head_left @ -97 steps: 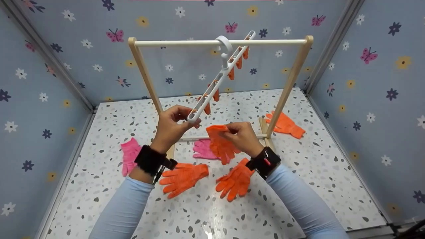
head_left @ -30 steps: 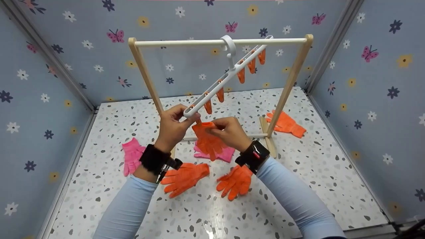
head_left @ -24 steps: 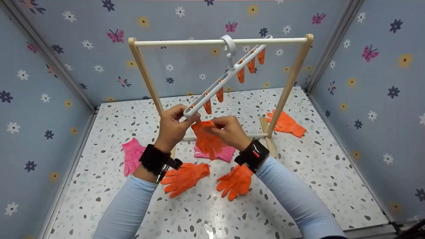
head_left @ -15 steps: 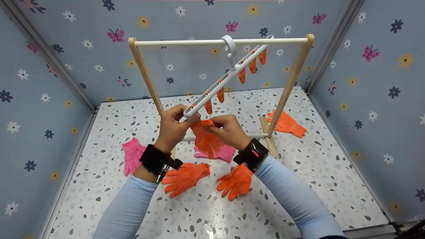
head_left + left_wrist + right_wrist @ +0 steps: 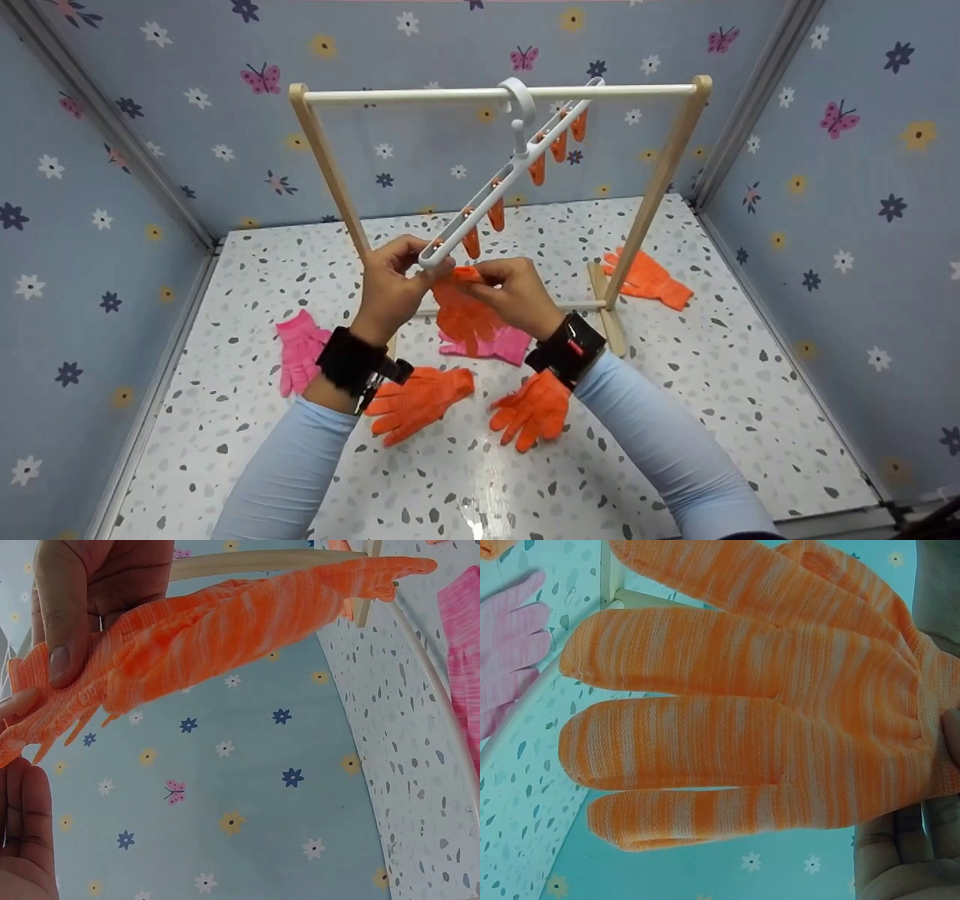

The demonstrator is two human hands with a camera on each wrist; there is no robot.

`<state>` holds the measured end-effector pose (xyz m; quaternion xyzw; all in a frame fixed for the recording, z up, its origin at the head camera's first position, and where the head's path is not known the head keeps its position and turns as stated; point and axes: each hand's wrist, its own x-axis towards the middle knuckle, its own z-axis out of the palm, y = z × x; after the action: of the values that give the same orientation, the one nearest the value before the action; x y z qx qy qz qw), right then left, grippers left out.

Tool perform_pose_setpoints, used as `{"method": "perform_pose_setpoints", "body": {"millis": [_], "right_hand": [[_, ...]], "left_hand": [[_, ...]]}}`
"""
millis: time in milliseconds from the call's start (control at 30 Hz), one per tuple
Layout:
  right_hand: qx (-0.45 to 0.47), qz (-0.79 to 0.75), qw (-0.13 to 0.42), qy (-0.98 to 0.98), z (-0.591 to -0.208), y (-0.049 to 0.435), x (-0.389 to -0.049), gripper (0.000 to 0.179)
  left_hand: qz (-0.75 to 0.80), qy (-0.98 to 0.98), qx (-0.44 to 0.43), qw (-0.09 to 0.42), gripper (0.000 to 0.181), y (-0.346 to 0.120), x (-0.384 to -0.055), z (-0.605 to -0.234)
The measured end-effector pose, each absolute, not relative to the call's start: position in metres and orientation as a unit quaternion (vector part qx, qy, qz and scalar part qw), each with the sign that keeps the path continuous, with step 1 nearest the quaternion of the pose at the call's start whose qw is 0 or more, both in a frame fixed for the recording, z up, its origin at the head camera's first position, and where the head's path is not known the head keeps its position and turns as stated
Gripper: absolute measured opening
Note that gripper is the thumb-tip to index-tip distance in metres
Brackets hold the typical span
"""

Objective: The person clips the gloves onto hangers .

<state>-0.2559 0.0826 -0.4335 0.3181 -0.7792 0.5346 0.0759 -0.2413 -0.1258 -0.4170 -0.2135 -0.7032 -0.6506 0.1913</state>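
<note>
Fingers: right hand [image 5: 517, 291] pinches the cuff [image 5: 466, 272] of the held glove [image 5: 466, 315]; left hand [image 5: 390, 291] is curled round the near end of the white hanger [image 5: 487, 201].
Held glove: orange, dangling fingers-down just beneath that hanger end; whether cuff and end clip meet is hidden.
Hanger: hooked on the white rail [image 5: 412, 97], running from the left hand toward 1 o'clock.
Orange clips [image 5: 496, 215]: five hang in view along it.
Gloves on the speckled tabletop [image 5: 675, 420], clocked from the held glove: pink glove [image 5: 506, 346] at 5, partly covered from view; orange gloves at 7 [image 5: 420, 405], farther out at 5 [image 5: 532, 412], and at 3 [image 5: 649, 281]; second pink glove [image 5: 298, 352] between 8 and 9.
Wooden posts [image 5: 660, 176]: support the rail at both ends.
Backdrop: floral wall [image 5: 420, 45].
</note>
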Motion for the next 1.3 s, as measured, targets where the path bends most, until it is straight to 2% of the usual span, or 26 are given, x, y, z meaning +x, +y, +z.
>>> {"method": "perform_pose_setpoints", "body": {"millis": [667, 1300], "right_hand": [[0.313, 0.545, 0.06, -0.776, -0.4317, 0.0796, -0.2547, 0.013], [0.313, 0.54, 0.069, -0.779, -0.4346, 0.0826, -0.2563, 0.012]], "left_hand": [[-0.659, -0.7, -0.197, 0.192, 0.024, -0.1281, -0.241, -0.4207], [-0.667, -0.696, -0.189, 0.187, 0.024, -0.1275, -0.2411, -0.4241]]}}
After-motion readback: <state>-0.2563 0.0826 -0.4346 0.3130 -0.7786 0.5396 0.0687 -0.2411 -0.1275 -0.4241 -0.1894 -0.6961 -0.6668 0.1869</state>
